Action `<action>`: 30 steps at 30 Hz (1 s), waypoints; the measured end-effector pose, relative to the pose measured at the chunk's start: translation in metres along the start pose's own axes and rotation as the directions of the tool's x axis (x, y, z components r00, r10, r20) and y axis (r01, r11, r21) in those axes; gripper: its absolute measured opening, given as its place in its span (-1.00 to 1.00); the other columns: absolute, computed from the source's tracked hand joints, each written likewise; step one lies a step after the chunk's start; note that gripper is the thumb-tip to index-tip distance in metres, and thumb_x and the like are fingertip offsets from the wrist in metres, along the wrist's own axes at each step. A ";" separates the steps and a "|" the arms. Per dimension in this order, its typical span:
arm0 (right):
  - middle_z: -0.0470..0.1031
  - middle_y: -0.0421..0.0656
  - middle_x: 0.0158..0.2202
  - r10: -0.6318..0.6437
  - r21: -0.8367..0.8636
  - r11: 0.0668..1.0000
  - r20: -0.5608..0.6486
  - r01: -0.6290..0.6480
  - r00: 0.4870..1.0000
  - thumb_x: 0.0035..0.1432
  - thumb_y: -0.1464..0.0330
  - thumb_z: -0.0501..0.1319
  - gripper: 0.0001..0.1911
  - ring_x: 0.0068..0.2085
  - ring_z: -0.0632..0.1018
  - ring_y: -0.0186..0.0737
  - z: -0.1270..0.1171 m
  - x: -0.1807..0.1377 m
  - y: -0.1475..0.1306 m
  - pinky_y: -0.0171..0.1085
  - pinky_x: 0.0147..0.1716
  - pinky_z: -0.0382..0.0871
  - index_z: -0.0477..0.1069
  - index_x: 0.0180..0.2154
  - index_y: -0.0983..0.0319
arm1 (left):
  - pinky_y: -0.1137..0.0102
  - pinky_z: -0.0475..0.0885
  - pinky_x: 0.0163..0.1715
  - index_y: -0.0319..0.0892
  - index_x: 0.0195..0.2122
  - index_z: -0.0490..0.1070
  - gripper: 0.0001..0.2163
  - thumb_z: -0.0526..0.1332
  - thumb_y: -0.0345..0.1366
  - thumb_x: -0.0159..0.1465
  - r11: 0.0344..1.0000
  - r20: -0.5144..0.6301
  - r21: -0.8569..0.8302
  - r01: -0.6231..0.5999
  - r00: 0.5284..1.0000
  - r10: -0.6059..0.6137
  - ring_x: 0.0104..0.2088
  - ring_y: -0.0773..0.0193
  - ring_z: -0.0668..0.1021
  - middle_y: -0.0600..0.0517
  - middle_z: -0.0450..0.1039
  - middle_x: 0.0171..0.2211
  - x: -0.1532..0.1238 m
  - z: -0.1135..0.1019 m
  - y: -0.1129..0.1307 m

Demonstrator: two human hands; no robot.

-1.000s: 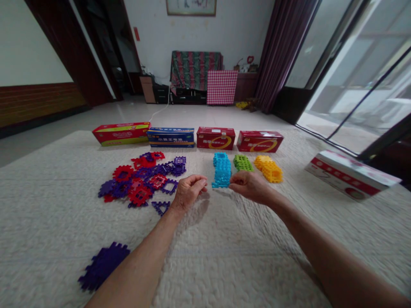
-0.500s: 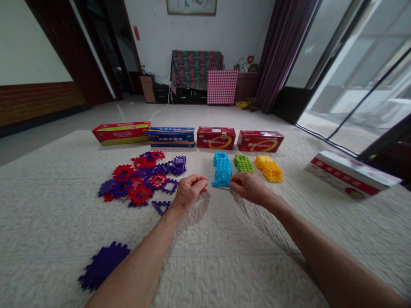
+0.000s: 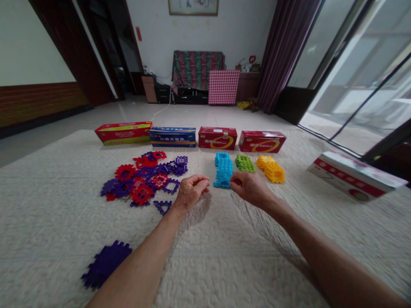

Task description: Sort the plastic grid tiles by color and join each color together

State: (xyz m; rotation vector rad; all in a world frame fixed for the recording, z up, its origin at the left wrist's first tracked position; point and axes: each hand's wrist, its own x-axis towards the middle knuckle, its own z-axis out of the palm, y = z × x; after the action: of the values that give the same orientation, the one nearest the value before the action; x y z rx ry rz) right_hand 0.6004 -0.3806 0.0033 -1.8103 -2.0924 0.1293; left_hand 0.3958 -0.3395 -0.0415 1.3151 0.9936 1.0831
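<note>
Close to the person, a dark purple stack (image 3: pixel 107 262) sits on the bumpy, pale cover (image 3: pixel 199 269), and the left arm hides a bit of it. Farther on, a purple triangle (image 3: pixel 162 207) lies flat near the left wrist.

The left hand (image 3: pixel 192 191) has its fingers bent and its thumb close to them. I cannot tell if the tips of this grip touch. The right hand (image 3: pixel 248 187) is curled right beside the near end of the blue stack (image 3: pixel 224 169). Its fingertips are partly hidden, so I cannot tell if that grip is apart or together, or if it touches the blue.

Left of the hands is a messy heap of red and purple pieces (image 3: pixel 142 193). Just past the right hand are green pieces (image 3: pixel 245 163), then yellow pieces (image 3: pixel 271 169). A white and red box (image 3: pixel 356 176) sits far to the right.

Behind the toys, four boxes (image 3: pixel 217 139) stand in a row. Across the floor (image 3: pixel 192 114) hangs a pink checked cloth (image 3: pixel 224 87).
</note>
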 end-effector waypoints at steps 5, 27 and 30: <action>0.49 -0.14 -0.42 -0.148 0.077 0.986 -0.003 0.148 0.989 0.15 0.43 0.13 -0.86 -0.42 0.44 -0.30 0.015 -0.007 -0.016 -0.34 -0.39 0.20 0.46 -0.37 0.26 | 0.47 0.38 -0.51 -0.21 -0.36 0.54 -0.81 0.25 -0.23 0.06 0.997 -0.034 0.050 -0.055 0.998 0.057 -0.51 0.32 0.55 0.01 0.54 -0.47 0.002 0.003 -0.004; 0.58 -0.03 -0.31 0.168 0.109 0.982 -0.142 -0.153 0.976 0.12 0.45 0.09 -0.78 -0.32 0.52 -0.20 0.071 -0.009 -0.081 -0.29 -0.35 0.23 0.53 -0.31 0.26 | 0.22 0.35 0.10 -0.27 -0.16 0.54 -0.64 0.06 -0.56 0.09 0.650 -0.169 0.747 -0.137 0.907 0.386 -0.01 0.10 0.52 -0.19 0.52 -0.11 0.004 -0.031 -0.012; 0.58 -0.03 -0.28 0.174 0.241 0.965 -0.281 -0.107 0.944 0.12 0.47 0.07 -0.73 -0.28 0.53 -0.19 0.086 -0.001 -0.094 -0.30 -0.26 0.28 0.53 -0.25 0.28 | 0.21 0.36 0.08 -0.26 -0.18 0.55 -0.65 0.06 -0.57 0.09 0.666 -0.187 0.736 -0.118 0.911 0.368 -0.03 0.09 0.53 -0.18 0.54 -0.13 0.000 -0.040 -0.003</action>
State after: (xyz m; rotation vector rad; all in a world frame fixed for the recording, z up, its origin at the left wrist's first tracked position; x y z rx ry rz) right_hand 0.4835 -0.3832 -0.0481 -1.7220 -1.6685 0.1127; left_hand 0.3568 -0.3300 -0.0460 1.9943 1.6310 1.1891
